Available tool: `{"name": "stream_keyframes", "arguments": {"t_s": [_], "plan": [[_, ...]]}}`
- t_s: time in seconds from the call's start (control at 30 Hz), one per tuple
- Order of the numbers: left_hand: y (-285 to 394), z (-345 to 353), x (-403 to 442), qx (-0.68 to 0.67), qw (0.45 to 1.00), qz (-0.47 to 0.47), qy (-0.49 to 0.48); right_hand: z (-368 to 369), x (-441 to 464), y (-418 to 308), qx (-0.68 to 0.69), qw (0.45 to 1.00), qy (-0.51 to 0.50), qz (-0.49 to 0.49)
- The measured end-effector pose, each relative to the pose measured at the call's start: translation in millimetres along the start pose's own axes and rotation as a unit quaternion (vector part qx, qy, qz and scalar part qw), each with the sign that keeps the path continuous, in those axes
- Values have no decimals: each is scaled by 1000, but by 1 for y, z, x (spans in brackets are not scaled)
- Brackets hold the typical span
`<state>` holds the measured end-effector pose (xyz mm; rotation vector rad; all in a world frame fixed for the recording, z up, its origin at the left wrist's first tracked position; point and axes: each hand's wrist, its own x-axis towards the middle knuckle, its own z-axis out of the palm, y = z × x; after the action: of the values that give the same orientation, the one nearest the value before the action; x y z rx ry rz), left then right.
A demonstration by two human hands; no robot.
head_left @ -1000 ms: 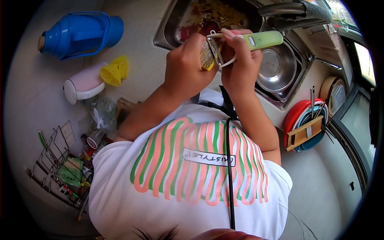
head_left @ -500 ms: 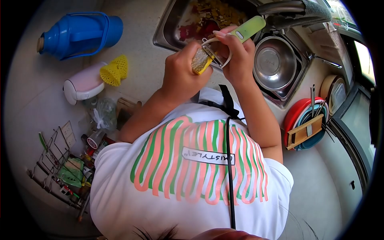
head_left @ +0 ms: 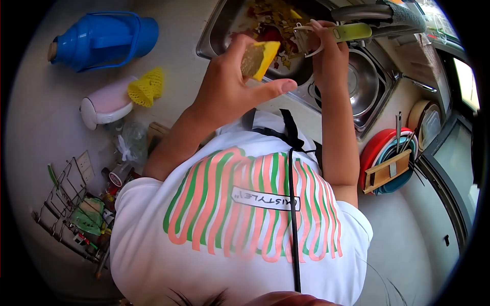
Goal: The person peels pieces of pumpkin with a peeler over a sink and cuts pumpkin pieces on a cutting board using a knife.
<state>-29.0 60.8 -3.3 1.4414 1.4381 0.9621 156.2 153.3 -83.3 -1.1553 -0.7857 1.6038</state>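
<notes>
A yellow piece of fruit or vegetable (head_left: 260, 59), with rough brownish skin on one side, rests in my left hand (head_left: 227, 79). My left thumb sticks out away from it. Over the sink, my right hand (head_left: 329, 53) grips a peeler by its light green handle (head_left: 353, 32), the blade frame pointing left. The peeler and the yellow piece are apart. Beneath the hands, the left sink basin (head_left: 208, 45) holds yellow and reddish peelings (head_left: 278, 18) and a dark red thing (head_left: 270, 34).
A metal bowl (head_left: 361, 84) sits in the right basin, near the faucet (head_left: 360, 13). At left are a blue thermos (head_left: 102, 41), a pink and white appliance (head_left: 106, 104) and yellow foam netting (head_left: 146, 87). Stacked basins (head_left: 375, 148) stand at right.
My hands have moved apart. The peeler has shifted right, off the yellow piece, and its handle has turned level. My left thumb has opened outward, and the yellow piece has tilted upward.
</notes>
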Motion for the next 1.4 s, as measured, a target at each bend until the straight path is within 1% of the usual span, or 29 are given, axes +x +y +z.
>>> {"name": "stream_keyframes", "arguments": {"t_s": [0.03, 0.07, 0.13, 0.17, 0.23, 0.27, 0.3, 0.33, 0.43, 0.47, 0.57, 0.63, 0.7, 0.73, 0.77, 0.83, 0.87, 1.0, 1.03, 1.07, 1.1, 1.13, 1.17, 1.2, 1.23, 1.3, 1.33, 1.37, 1.4], "plan": [[-2, 3, 2, -44, 999, -26, -8, 0, 1, 1, 35, 999, -10, 19], [-17, 10, 3, -80, 997, 6, 10, 0, 2, 1, 71, 997, -22, 37], [-19, 13, 5, -168, 986, -7, 4, 5, 1, 3, 105, 992, -21, 62], [-19, 13, 6, -211, 977, -14, 1, 8, 0, 3, 143, 986, -42, 69], [-17, 8, 8, -260, 963, -47, -61, 15, -5, -1, 218, 969, -79, 86], [-17, 7, 9, -271, 957, -64, -80, 20, -11, -5, 221, 966, -101, 83], [-18, 7, 11, -281, 951, -81, -98, 25, -16, -9, 208, 971, -101, 68], [-23, 11, 10, -322, 938, -98, -77, 31, -21, -13, 194, 974, -103, 54], [-32, 13, 9, -349, 931, -69, -79, 33, -33, -23, 144, 983, -115, 19], [-29, 11, 8, -364, 920, -120, -82, 31, -35, -24, 120, 985, -123, -2], [-17, 0, 13, -294, 931, -152, -156, 17, -36, -20, 22, 987, -141, -76], [-13, 1, 15, -241, 957, -88, -139, 11, -38, -20, -70, 980, -135, -132], [-21, 7, 14, -204, 973, 1, -112, 12, -45, -29, -136, 961, -175, -164], [-17, 6, 14, -217, 968, -35, -124, 14, -51, -32, -157, 951, -195, -182], [-17, 6, 14, -216, 968, -23, -124, 16, -56, -35, -178, 939, -216, -201], [-19, 5, 16, -214, 969, 0, -124, 15, -65, -33, -158, 946, -205, -195], [-14, -3, 17, -212, 961, -73, -162, 15, -69, -35, -151, 948, -201, -194], [-11, 12, 17, -337, 935, -52, -97, 17, -83, -38, -174, 948, -165, -210], [-11, 18, 14, -424, 898, -82, -86, 18, -85, -38, -182, 947, -153, -214], [-11, 24, 12, -507, 851, -112, -73, 15, -87, -37, -169, 953, -158, -194], [-12, 30, 8, -586, 796, -141, -59, 11, -86, -37, -163, 952, -161, -203], [-17, 35, 5, -634, 754, -162, -47, 7, -84, -36, -157, 950, -165, -211], [-18, 39, 1, -597, 785, -159, -47, 2, -82, -37, -150, 949, -169, -220], [-17, 44, -2, -558, 813, -156, -46, -1, -82, -38, -119, 965, -131, -195], [-15, 47, -5, -518, 840, -153, -46, -7, -77, -37, -125, 966, -82, -213], [-5, 48, -9, -468, 864, -179, -54, -13, -75, -44, -3, 987, -59, -150], [-1, 46, -10, -435, 878, -192, -58, -15, -75, -49, 23, 992, -25, -124], [2, 45, -12, -402, 891, -204, -61, -20, -70, -48, 81, 990, -27, -112], [3, 46, -13, -389, 897, -201, -60, -20, -69, -50, 96, 990, -28, -97]]}}
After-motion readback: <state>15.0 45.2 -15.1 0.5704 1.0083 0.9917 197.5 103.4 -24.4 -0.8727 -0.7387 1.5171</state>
